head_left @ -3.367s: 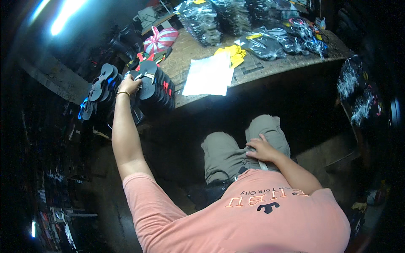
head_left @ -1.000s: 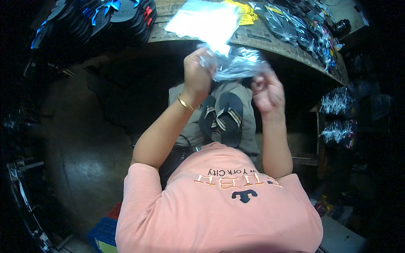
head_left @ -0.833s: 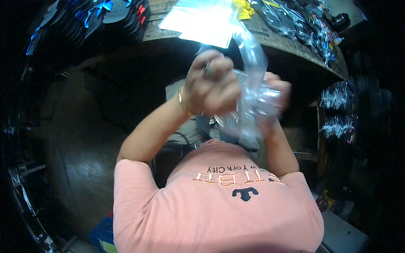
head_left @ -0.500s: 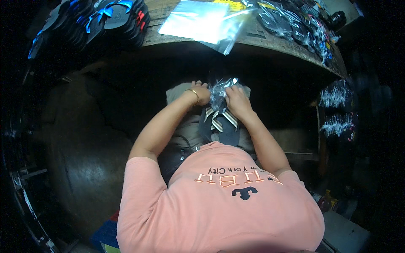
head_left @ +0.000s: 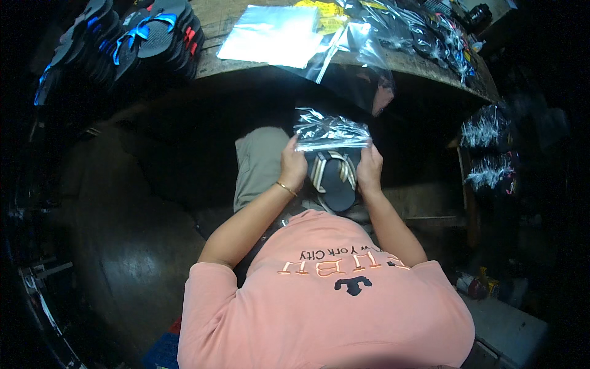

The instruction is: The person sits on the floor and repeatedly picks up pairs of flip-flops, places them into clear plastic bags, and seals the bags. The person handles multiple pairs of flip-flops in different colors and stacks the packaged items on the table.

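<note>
A clear plastic bag (head_left: 332, 132) is stretched crosswise over my lap, its surface crinkled and shiny. My left hand (head_left: 294, 165) is closed on the bag's left end, and my right hand (head_left: 370, 169) grips its right end. Just nearer to me lies a dark flip-flop (head_left: 338, 184) with cream and dark striped straps, between my two hands. Its far end meets the bag's near edge; whether it sits inside the plastic, I cannot tell. Any second flip-flop under it is hidden.
A wooden table (head_left: 212, 61) spans the far side. On it are stacked blue-strapped flip-flops (head_left: 160, 37), a pile of flat clear bags (head_left: 270, 37), a yellow packet (head_left: 322, 17) and bagged footwear (head_left: 424, 40). More wrapped bundles (head_left: 488, 132) stand at the right.
My hands have moved apart to the bag's two ends, and the bunched plastic is now spread wide. The flip-flop has shifted slightly right. A loose bag now hangs further over the table edge.
</note>
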A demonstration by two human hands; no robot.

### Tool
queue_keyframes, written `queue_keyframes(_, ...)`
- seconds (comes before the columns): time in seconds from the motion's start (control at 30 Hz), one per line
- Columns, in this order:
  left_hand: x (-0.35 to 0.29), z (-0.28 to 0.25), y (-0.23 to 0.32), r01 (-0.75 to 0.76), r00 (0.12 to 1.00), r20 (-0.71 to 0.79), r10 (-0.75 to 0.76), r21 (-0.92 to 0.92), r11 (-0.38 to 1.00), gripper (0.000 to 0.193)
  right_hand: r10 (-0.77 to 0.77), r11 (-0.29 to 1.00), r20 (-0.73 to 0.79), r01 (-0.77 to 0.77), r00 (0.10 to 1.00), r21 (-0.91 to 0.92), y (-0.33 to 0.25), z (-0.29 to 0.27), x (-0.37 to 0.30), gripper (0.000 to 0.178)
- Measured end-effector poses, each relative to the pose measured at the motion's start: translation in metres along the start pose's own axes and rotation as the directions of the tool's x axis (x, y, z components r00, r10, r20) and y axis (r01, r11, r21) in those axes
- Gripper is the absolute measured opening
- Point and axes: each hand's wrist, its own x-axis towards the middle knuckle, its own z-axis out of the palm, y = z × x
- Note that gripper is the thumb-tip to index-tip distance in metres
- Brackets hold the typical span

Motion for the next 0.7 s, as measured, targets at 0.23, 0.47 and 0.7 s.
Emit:
queue_keyframes(0.23,0.014,-0.017,0.045,-0.211,0.955,0.274,0.113,0.361,0.908,0.031,0.432,0.889,0.324,-0.336,0.842,-0.313,0.015,-0.059,-0.041,0.047)
queue_keyframes(0.47,-0.001,-0.02,0.043,-0.214,0.976,0.144,0.162,0.523,0.825,0.031,-0.102,0.89,0.248,0.2,0.963,-0.411,0.009,-0.05,-0.03,0.041)
queue_keyframes(0.7,-0.038,-0.054,0.053,-0.359,0.929,0.328,0.173,0.676,0.644,0.023,0.064,0.928,0.334,0.067,0.941,-0.367,0.015,-0.055,-0.043,0.028)
